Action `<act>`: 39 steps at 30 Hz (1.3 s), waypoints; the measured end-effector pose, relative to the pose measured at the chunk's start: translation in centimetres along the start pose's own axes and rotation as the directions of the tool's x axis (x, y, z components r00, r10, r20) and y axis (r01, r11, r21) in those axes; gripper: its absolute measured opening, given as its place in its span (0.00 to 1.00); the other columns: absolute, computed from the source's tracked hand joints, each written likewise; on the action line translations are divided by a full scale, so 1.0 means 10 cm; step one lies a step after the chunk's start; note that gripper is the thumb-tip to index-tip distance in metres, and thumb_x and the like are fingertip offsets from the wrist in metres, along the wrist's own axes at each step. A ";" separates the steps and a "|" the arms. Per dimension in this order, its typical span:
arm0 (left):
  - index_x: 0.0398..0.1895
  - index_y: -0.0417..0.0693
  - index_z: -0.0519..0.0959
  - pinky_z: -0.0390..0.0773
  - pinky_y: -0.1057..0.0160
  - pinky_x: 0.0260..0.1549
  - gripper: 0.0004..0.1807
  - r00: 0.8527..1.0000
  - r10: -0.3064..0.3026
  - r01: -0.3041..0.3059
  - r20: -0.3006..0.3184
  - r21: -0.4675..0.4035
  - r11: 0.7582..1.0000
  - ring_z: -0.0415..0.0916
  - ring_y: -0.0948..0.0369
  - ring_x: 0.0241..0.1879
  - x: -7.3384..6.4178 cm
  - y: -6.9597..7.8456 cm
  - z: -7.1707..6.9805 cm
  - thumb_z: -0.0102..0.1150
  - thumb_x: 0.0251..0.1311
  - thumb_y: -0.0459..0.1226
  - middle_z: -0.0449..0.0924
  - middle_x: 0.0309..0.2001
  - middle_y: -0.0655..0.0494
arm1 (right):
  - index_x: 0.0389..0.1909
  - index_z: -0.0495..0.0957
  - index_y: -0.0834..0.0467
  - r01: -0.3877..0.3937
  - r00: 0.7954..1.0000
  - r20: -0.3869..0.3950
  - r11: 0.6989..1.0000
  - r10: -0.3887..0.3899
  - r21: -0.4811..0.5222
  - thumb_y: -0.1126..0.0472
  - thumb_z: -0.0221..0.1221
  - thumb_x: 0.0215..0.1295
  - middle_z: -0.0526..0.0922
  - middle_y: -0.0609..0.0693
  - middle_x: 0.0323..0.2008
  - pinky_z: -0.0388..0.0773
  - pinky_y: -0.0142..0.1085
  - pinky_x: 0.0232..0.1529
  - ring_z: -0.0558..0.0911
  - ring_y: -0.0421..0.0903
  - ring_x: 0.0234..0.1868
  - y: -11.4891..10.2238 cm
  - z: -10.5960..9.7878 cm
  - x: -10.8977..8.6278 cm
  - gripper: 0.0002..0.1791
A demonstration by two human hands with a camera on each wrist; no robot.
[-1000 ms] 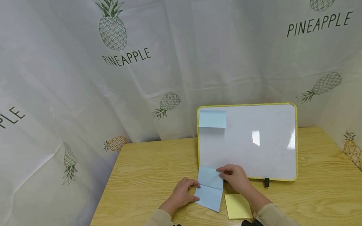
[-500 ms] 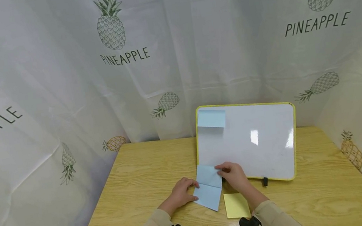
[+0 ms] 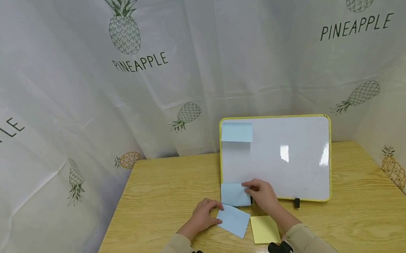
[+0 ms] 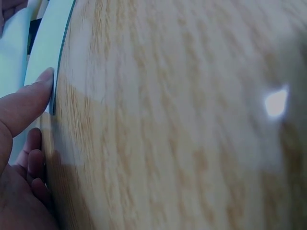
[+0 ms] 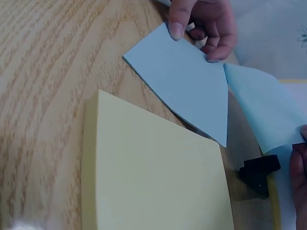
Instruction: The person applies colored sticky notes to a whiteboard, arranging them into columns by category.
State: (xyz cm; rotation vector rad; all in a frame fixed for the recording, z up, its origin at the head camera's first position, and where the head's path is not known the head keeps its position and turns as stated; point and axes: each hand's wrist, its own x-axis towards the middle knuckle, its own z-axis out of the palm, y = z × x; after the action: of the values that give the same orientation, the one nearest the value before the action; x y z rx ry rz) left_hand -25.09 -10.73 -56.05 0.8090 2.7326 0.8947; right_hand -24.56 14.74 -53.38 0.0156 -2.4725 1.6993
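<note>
Holding the blue pad [image 3: 235,222] on the bench [image 3: 172,182] by its left edge in the left grip [image 3: 203,215], with thumb and forefinger parted along it. Pinching the sheet [image 3: 234,194] by its right edge in the nearly closed right grip [image 3: 264,195], over the lower-left corner of the board [image 3: 287,154], beyond the yellow pad [image 3: 265,229].

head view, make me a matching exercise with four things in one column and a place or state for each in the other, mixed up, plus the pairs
1. yellow pad
2. blue pad
3. lower blue sheet
4. whiteboard

A. pinched by the right hand
B. yellow-framed, blue note at its upper left
C. lying on the table, in neither hand
D. held by the left hand

Pairs: 1-C, 2-D, 3-A, 4-B
</note>
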 end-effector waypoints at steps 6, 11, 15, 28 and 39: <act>0.42 0.60 0.79 0.69 0.55 0.46 0.16 1.000 0.001 -0.001 0.005 0.002 1.000 0.68 0.58 0.44 -0.02 0.04 -0.01 0.74 0.52 0.41 0.69 0.43 0.60 | 0.45 0.86 0.60 -0.013 1.000 0.006 0.998 0.012 0.058 0.71 0.62 0.63 0.82 0.52 0.40 0.75 0.32 0.33 0.77 0.46 0.39 -0.01 -0.07 -0.01 0.11; 0.42 0.59 0.80 0.69 0.54 0.46 0.15 1.000 -0.006 0.006 -0.001 -0.002 1.000 0.67 0.57 0.44 -0.03 0.06 -0.01 0.73 0.52 0.40 0.69 0.44 0.60 | 0.47 0.85 0.59 -0.036 0.999 0.023 0.995 0.034 0.098 0.70 0.62 0.64 0.81 0.53 0.43 0.76 0.32 0.33 0.76 0.47 0.41 -0.02 -0.14 -0.02 0.12; 0.43 0.57 0.80 0.69 0.53 0.47 0.16 1.000 -0.018 0.018 0.000 -0.004 1.000 0.68 0.56 0.45 -0.04 0.06 0.00 0.74 0.52 0.41 0.69 0.45 0.59 | 0.47 0.85 0.58 -0.057 0.998 0.028 0.991 0.054 0.119 0.69 0.62 0.64 0.80 0.52 0.42 0.77 0.33 0.35 0.76 0.47 0.40 -0.02 -0.18 -0.02 0.12; 0.47 0.48 0.79 0.74 0.57 0.45 0.19 0.997 -0.067 0.056 -0.030 -0.279 0.959 0.73 0.57 0.44 0.07 0.13 -0.16 0.73 0.52 0.34 0.77 0.44 0.58 | 0.46 0.80 0.63 -0.064 0.998 0.007 0.987 0.064 0.150 0.70 0.64 0.62 0.78 0.55 0.38 0.77 0.33 0.36 0.77 0.48 0.39 -0.12 -0.31 0.01 0.11; 0.54 0.45 0.76 0.75 0.60 0.38 0.21 0.993 -0.055 0.009 -0.102 -0.407 0.913 0.72 0.59 0.38 0.29 0.42 -0.48 0.70 0.56 0.33 0.77 0.41 0.54 | 0.46 0.81 0.62 -0.052 0.999 -0.010 0.988 0.054 0.147 0.67 0.65 0.62 0.79 0.54 0.37 0.78 0.37 0.38 0.77 0.49 0.39 -0.27 -0.35 0.02 0.11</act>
State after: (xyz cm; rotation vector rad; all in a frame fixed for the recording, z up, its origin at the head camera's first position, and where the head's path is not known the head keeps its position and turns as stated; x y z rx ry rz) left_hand -27.10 -8.80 -49.63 0.6450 2.4963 1.4744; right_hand -24.14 17.04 -49.56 -0.0463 -2.3531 1.8924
